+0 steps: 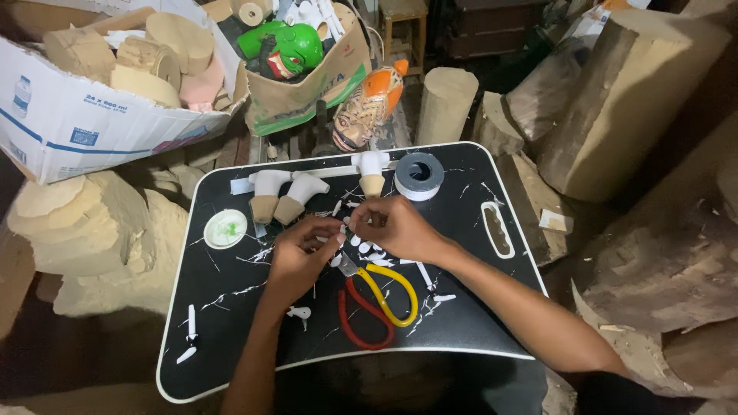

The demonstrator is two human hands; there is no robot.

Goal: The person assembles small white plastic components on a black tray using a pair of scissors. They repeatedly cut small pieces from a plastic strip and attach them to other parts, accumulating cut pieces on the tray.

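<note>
Woodcarving workshop: wood blocks (pixel 615 100), masks (pixel 367 107).

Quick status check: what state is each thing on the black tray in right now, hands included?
Left hand: pinching a small white piece.
Right hand: fingers closed on the same small white piece.
Pliers: lying flat, handles spread, untouched.
Tape roll: lying flat.
Round lid: lying flat, green smear inside.
Three carved pieces: white-coated tops, bare wood bases, lying down.
Black tray: streaked with white.

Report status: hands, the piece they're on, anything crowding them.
Left hand and right hand both pinching one small white piece over the black tray table. More white bits under the hands. Red-and-yellow-handled pliers lie just below, apart.
</note>
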